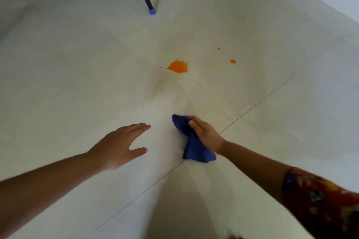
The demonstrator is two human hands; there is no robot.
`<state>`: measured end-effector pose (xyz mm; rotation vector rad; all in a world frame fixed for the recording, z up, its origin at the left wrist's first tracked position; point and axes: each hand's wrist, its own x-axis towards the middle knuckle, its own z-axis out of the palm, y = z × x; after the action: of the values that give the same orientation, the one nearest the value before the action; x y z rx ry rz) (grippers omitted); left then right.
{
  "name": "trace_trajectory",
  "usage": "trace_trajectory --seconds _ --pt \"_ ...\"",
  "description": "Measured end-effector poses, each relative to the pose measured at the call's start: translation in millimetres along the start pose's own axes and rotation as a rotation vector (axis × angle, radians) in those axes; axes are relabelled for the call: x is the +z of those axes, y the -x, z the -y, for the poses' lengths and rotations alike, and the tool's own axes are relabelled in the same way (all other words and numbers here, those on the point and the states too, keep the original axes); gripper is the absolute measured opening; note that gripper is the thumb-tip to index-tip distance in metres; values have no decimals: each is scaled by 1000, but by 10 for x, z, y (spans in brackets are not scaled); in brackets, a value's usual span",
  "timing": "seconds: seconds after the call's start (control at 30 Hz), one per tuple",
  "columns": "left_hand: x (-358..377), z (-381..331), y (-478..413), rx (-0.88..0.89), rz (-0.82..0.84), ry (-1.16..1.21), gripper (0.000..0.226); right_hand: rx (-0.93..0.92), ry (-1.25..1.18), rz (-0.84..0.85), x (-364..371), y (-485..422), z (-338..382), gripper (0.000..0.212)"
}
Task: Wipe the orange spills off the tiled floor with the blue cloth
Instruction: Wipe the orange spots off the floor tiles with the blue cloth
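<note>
Low in the frame, the right hand (pixel 206 134) is gripping the bunched blue cloth (pixel 194 151), fingers curled over it. The left hand (pixel 118 147) beside it is reaching out spread, holding nothing, over the tiled floor (pixel 77 83). Farther up, at the centre, the large orange spill (pixel 177 67) is lying whole, well apart from the cloth, with a small drop (pixel 233 61) and a tiny speck (pixel 219 49) sitting to its upper right; the wiping, I judge, is not yet beginning.
</note>
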<state>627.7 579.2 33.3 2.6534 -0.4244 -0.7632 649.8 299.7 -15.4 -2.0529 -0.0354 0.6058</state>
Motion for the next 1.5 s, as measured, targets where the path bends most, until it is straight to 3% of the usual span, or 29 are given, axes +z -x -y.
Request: trace_trajectory --seconds 0.07,0.13,0.33,0.43,0.53,0.67,0.87,0.97,1.07,1.2,1.33,1.4,1.5 --pt "-18 50 11 10 -43 69 65 155 -391 -9 -102 116 356 30" --pt "-8 78 -3 21 -69 131 63 197 -562 -49 -211 224 663 31" --pt "-74 -35 -107 68 -129 337 56 177 -503 -207 -632 365 1237 28" --pt "-149 -42 -232 78 -187 421 53 156 -544 -292 -860 207 1253 33" --pt "-187 -22 -332 43 -242 515 48 196 -826 -363 -1015 -43 1154 45" --pt "-274 42 -428 -59 -263 573 42 197 -1189 -400 -1052 -358 957 40" --pt "-520 -159 -928 -119 -236 499 37 58 -1511 -313 -1301 -757 585 59" --pt "-578 -371 -1271 -159 -230 493 39 66 -1403 -290 -1472 -963 399 54" --pt "-607 -562 -1554 -178 -239 468 45 138 -1473 -236 -1643 -1103 266 59" --pt "-553 -828 -1996 -250 -303 467 52 342 -1327 -437 -2049 -1195 170 33" --pt "-437 -1023 -2303 -267 -230 351 61 264 -845 -624 -2368 -1218 39 71" --pt "-386 -1092 -2438 -255 -210 287 63 249 -548 -636 -2445 -1316 -132 80" --pt "-314 -1117 -2499 -255 -211 263 66 391 -42 -546 -2351 -1516 -339 86"
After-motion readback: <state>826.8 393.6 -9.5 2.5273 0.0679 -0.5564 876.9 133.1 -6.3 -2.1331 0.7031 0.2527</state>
